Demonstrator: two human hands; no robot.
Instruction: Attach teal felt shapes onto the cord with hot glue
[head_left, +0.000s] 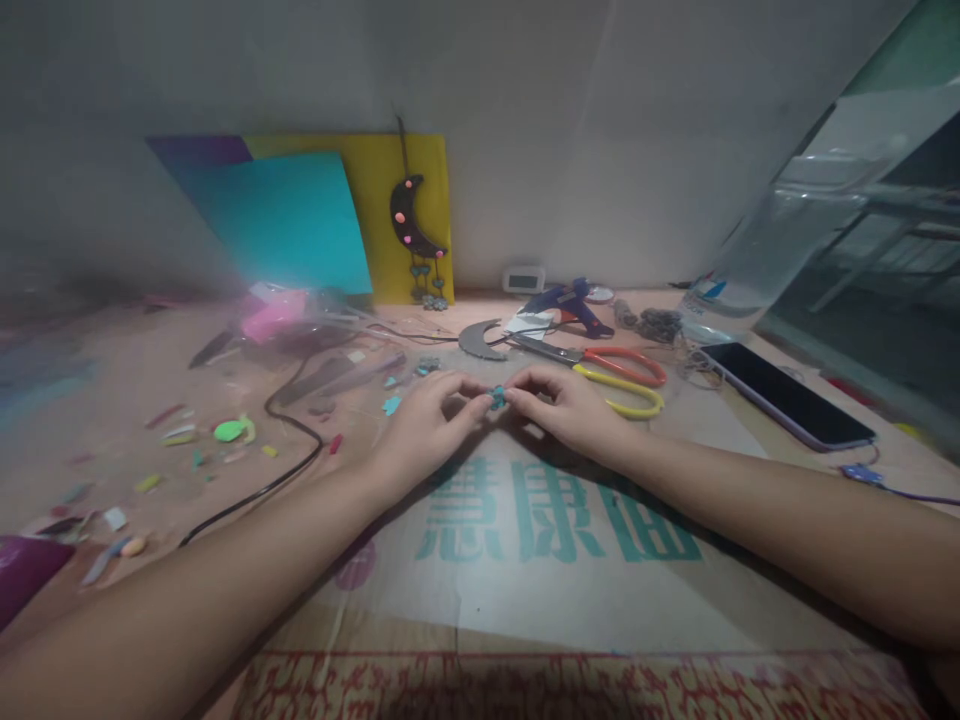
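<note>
My left hand (pixel 444 410) and my right hand (pixel 559 402) meet above the printed sheet. Thumb and forefinger of each pinch a small teal piece (pixel 498 397) between them; the fingertips partly hide its outline, which looks lobed. Just left of my left hand lies a light teal flower-shaped cutout (pixel 391 405), with other small teal and grey bits (pixel 427 365) behind it. Beyond my fingers rests a grey crescent moon (pixel 484 341). Scissors (pixel 592 365) with one red and one yellow handle lie behind my right hand.
A blue glue gun (pixel 571 303) lies near the wall. A phone (pixel 787 396) and a clear plastic container (pixel 780 240) are at right. A decorated dark crescent (pixel 409 220) hangs against yellow card (pixel 367 170). A black cable (pixel 289 470) and colourful scraps (pixel 229 430) spread leftward.
</note>
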